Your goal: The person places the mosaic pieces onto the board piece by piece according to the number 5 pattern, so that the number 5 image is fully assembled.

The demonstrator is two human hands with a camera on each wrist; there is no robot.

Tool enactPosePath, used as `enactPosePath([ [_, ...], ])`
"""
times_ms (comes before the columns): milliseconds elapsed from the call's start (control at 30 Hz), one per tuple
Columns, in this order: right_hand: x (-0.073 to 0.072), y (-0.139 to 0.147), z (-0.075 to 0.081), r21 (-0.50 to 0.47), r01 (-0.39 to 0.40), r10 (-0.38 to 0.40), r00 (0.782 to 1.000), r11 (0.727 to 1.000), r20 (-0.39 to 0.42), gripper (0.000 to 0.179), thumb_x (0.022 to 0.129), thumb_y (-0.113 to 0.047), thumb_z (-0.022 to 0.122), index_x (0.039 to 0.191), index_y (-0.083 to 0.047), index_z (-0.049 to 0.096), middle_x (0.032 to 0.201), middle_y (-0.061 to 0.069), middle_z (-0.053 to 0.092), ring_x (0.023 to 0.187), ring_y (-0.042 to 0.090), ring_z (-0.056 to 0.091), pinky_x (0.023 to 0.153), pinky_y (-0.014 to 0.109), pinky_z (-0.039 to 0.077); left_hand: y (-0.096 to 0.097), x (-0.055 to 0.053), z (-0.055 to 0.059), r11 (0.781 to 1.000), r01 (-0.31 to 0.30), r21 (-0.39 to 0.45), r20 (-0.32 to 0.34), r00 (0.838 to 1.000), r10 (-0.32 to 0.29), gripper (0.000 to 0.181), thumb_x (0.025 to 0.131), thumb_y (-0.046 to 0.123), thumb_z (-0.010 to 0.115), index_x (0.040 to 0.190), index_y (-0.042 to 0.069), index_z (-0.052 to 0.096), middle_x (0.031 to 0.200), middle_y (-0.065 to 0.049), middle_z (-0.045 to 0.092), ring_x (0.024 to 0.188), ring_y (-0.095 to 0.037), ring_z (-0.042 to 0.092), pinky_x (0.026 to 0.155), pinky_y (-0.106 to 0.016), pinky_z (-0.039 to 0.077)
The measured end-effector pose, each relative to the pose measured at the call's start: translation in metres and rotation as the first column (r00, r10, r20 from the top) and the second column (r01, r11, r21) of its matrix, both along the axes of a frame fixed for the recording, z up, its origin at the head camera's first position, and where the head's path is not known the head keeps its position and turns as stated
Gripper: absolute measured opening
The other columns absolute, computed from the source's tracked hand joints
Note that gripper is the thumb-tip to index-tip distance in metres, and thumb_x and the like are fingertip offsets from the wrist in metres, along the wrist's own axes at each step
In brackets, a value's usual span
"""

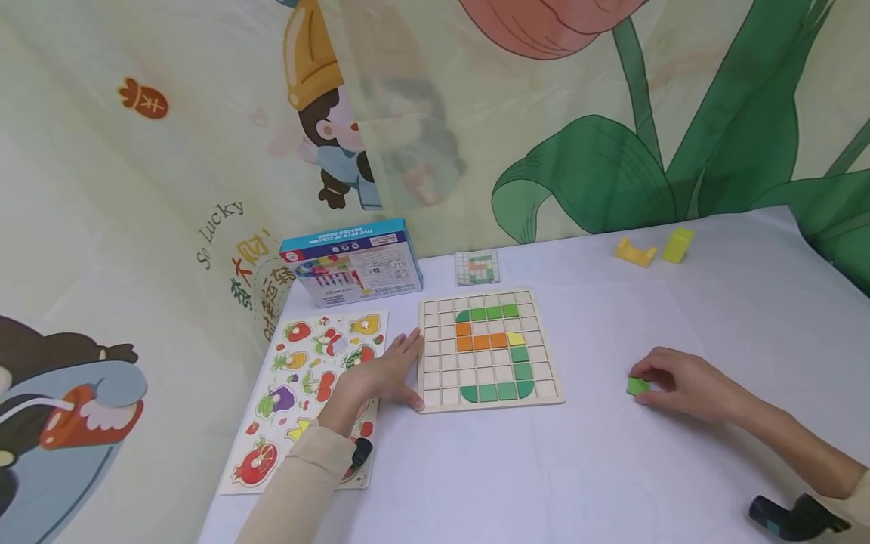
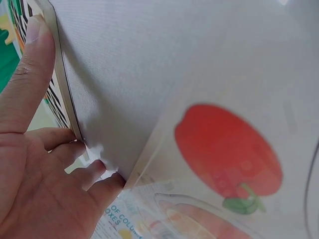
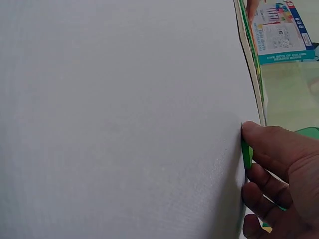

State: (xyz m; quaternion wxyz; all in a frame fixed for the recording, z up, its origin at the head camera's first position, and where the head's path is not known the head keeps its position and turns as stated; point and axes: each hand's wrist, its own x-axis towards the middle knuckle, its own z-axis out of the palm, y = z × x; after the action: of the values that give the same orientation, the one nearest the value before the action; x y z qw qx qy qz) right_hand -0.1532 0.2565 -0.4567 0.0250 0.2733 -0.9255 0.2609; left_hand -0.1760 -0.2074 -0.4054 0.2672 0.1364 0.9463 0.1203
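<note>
My right hand pinches a green tile between thumb and fingers, low over the white cloth to the right of the board. In the right wrist view the same tile shows edge-on beside the thumb. A square wooden grid board lies mid-table, bearing green, orange and yellow tiles laid out in a shape like a 5. My left hand rests against the board's left edge with fingers spread. In the left wrist view the thumb touches the board's rim.
Left of the board lies a fruit puzzle board, partly under the left forearm. Behind it stands a blue and white box. A small pattern card lies beyond the grid board. Yellow and lime blocks sit at the back right.
</note>
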Motion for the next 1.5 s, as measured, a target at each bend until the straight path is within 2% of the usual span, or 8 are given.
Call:
enactPosePath([
  [200,-0.008,-0.017,0.004,0.015,-0.017,0.016,0.999,1.0,0.031,0.027,0.075,-0.014,0.081,0.099,-0.016,0.071,0.087,-0.016,0.058,0.075,-0.004,0.045,0.063,0.016,0.045,0.001,0.0,0.0,1.0,-0.015,-0.004,0.0,1.0,0.015,0.114,0.072,0.037,0.083,0.157,0.012,0.01,0.165,-0.002,-0.004,0.153,-0.028,-0.003,0.121,-0.049,0.019],
  [433,-0.029,-0.072,0.016,0.007,-0.03,0.028,0.988,1.0,0.155,0.028,0.077,-0.019,0.08,0.104,-0.014,0.072,0.086,-0.011,0.058,0.076,0.005,0.047,0.062,0.018,0.042,0.0,0.0,-0.001,1.0,-0.029,-0.004,0.005,1.0,0.029,0.114,0.073,0.037,0.082,0.157,0.013,0.01,0.165,-0.001,-0.005,0.153,-0.027,-0.004,0.121,-0.049,0.019],
  [667,-0.044,-0.137,0.027,-0.05,-0.128,0.136,0.969,0.99,0.207,0.027,0.079,-0.019,0.078,0.105,-0.013,0.072,0.085,-0.006,0.058,0.076,0.01,0.049,0.061,0.019,0.041,0.003,0.001,-0.001,1.0,-0.025,-0.006,0.012,1.0,0.025,0.114,0.073,0.038,0.082,0.157,0.013,0.009,0.165,0.0,-0.006,0.153,-0.026,-0.004,0.122,-0.048,0.019],
  [933,-0.045,-0.194,0.022,-0.052,-0.255,0.261,0.947,0.965,0.188,0.023,0.08,-0.023,0.079,0.101,-0.015,0.073,0.084,-0.008,0.057,0.071,0.007,0.047,0.062,0.019,0.041,0.008,0.002,-0.001,1.0,-0.021,0.001,0.015,1.0,0.021,0.114,0.073,0.036,0.082,0.157,0.013,0.01,0.165,0.0,-0.004,0.153,-0.026,-0.003,0.121,-0.049,0.019],
  [1067,-0.045,-0.209,0.015,-0.053,-0.294,0.299,0.939,0.954,0.172,0.021,0.08,-0.021,0.078,0.1,-0.014,0.074,0.082,-0.008,0.057,0.07,0.006,0.047,0.061,0.018,0.04,0.009,0.002,-0.002,1.0,-0.024,0.002,0.012,1.0,0.024,0.114,0.073,0.037,0.083,0.157,0.014,0.01,0.165,0.001,-0.004,0.153,-0.025,-0.003,0.121,-0.049,0.02],
  [1267,-0.046,-0.216,0.013,-0.027,-0.277,0.277,0.943,0.961,0.186,0.023,0.08,-0.022,0.078,0.101,-0.014,0.074,0.081,-0.008,0.056,0.071,0.007,0.047,0.061,0.018,0.039,0.011,0.001,-0.002,1.0,-0.03,-0.009,0.008,1.0,0.03,0.114,0.073,0.039,0.083,0.157,0.017,0.009,0.165,0.003,-0.004,0.153,-0.023,-0.004,0.121,-0.049,0.022],
  [1500,-0.049,-0.216,0.01,-0.03,-0.285,0.285,0.941,0.958,0.184,0.025,0.08,-0.024,0.079,0.103,-0.015,0.075,0.082,-0.007,0.056,0.072,0.008,0.047,0.062,0.019,0.04,0.011,0.001,-0.001,1.0,-0.025,-0.014,0.003,1.0,0.025,0.115,0.072,0.038,0.083,0.157,0.014,0.01,0.165,0.001,-0.003,0.153,-0.025,-0.003,0.121,-0.049,0.021],
])
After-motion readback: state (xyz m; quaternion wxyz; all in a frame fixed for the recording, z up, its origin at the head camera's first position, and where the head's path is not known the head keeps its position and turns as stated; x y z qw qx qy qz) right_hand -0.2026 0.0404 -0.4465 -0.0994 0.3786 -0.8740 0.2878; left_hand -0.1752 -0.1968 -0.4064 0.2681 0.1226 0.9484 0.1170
